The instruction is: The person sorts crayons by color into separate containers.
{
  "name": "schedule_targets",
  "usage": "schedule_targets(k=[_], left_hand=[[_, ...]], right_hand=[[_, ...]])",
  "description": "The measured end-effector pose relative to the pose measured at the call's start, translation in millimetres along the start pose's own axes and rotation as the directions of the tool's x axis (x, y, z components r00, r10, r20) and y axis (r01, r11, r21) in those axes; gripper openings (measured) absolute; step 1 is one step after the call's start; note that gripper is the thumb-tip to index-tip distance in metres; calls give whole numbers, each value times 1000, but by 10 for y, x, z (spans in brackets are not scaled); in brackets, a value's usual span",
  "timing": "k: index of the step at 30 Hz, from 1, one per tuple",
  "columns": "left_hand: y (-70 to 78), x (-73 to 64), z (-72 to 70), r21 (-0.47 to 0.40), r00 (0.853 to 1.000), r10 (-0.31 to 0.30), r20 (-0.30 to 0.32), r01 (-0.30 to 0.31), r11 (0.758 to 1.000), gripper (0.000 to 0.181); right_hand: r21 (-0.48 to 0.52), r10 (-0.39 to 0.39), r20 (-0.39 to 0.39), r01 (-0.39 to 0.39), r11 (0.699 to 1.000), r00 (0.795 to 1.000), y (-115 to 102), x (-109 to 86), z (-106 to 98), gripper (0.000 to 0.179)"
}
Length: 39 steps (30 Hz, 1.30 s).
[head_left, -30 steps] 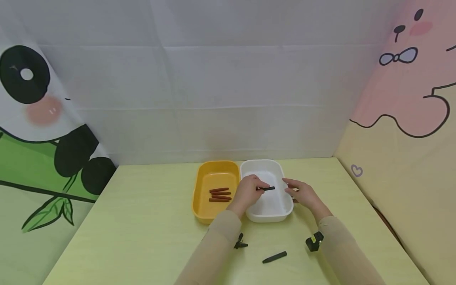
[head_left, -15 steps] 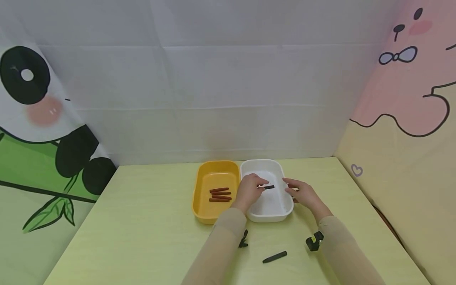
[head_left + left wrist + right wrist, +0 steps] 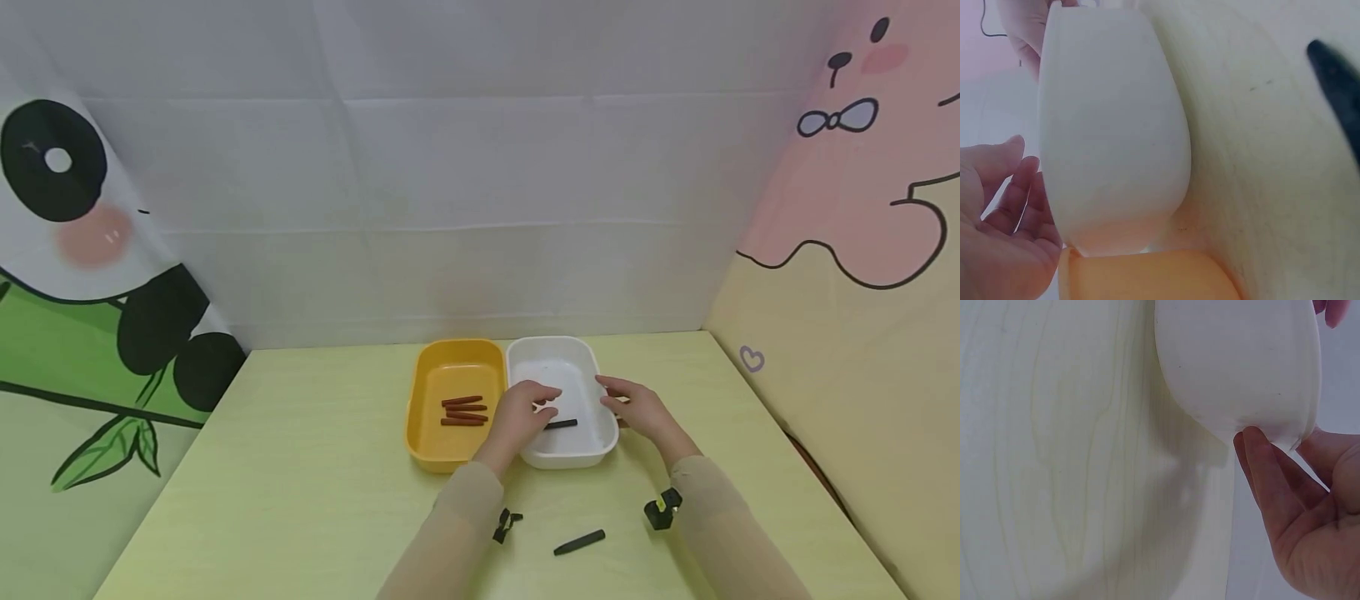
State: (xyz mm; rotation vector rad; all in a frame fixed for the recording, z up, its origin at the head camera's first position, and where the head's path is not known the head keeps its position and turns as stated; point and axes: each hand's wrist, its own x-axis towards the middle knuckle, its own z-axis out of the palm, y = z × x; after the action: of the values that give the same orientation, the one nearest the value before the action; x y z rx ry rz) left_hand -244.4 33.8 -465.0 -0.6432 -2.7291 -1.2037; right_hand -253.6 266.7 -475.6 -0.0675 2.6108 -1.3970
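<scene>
Inside the white plastic tray (image 3: 551, 358) lies a black crayon (image 3: 562, 424), its left end hidden by my left hand (image 3: 517, 421). That hand hovers over the tray's left side, thumb and fingers spread with nothing between them. In the left wrist view its fingers show just beyond the tray's rim. My right hand (image 3: 637, 407) holds the tray's right edge; the right wrist view shows its fingers (image 3: 1260, 456) on the outer wall and the thumb at the rim. A second black crayon (image 3: 579, 542) rests on the table near me.
Against the white tray's left side stands a yellow tray (image 3: 453, 367) with several brown crayons (image 3: 467, 407) in it. Both sit on a pale yellow table (image 3: 315, 467). A white cloth wall (image 3: 450, 208) rises behind, and printed panels flank both sides.
My left hand has let go of the black crayon, which now lies lower in the white tray. The hand's fingers have spread. My right hand has stayed at the tray's edge.
</scene>
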Motion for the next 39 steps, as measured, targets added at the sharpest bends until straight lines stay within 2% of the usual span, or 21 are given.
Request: schedule_targets(k=[8, 14, 16, 24, 31, 39], left_hand=[[83, -227, -86, -7, 998, 61, 13, -61, 998, 28], [98, -366, -153, -22, 986, 165, -18, -165, 986, 29], [88, -419, -176, -23, 983, 182, -24, -183, 983, 29], [56, -592, -221, -16, 981, 191, -24, -191, 981, 30], [52, -728, -233, -57, 987, 161, -17, -162, 985, 31], [-87, -849, -260, -123, 987, 163, -17, -163, 979, 29]], right_hand=[[-8, -1, -7, 1, 1000, 1000, -13, -15, 5, 47], [-8, -4, -11, 4, 1000, 1000, -15, -10, 19, 47], [-7, -4, -11, 4, 1000, 1000, -13, -5, 22, 47], [-2, -6, -11, 6, 1000, 1000, 5, 5, 14, 47], [11, -20, -24, 20, 1000, 1000, 29, 23, 14, 47], [-1, -7, -27, 7, 1000, 1000, 19, 21, 19, 47]])
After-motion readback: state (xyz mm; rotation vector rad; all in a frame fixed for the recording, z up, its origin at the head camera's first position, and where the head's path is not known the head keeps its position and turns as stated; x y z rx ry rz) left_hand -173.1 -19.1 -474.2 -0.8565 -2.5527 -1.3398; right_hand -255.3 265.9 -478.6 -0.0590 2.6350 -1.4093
